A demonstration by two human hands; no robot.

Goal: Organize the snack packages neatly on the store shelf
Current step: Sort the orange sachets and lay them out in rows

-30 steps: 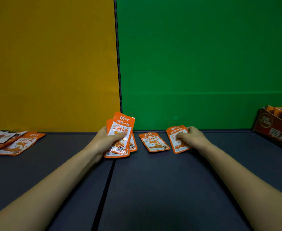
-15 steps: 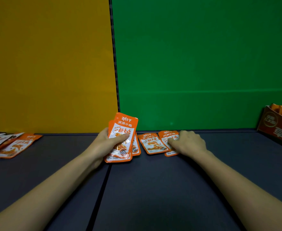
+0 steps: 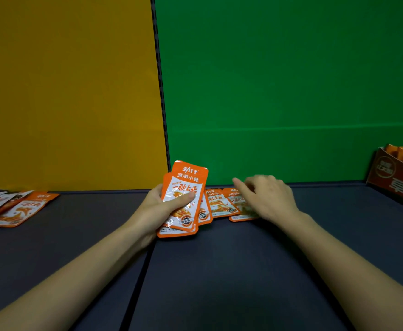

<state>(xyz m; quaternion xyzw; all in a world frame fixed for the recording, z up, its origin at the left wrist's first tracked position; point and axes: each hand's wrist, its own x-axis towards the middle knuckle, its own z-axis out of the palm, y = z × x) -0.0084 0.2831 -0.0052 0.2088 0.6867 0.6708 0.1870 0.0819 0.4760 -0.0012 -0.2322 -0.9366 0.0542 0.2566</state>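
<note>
Head view. Grips a fan of orange-and-white foil snack packets upright in the left hand, thumb clamped across the front packet, lower edge close over the dark grey shelf, in front of the seam between the yellow back panel and the green back panel.

Has drawn the rightmost flat orange packet leftwards over the last second: from lying apart to overlapping the edge of the neighbouring flat orange packet, itself tucked just beside the fan.

Holds the right hand over that shifted packet, fingers loosely bent, forefinger stretched out to the left, nothing visibly pinched. Cannot tell whether the hidden fingertips touch the foil.

Points, by judgement, to a scattered row closed up towards the fan, ready for gathering into the held stack. Leaves much undone: a loose heap of orange packets at the far left of the shelf, and a brown cardboard display box at the far right.

Calls next, probably, for lifting the two flat packets one at a time. Risks dragging the overlapped neighbour askew on slippery foil.
</note>
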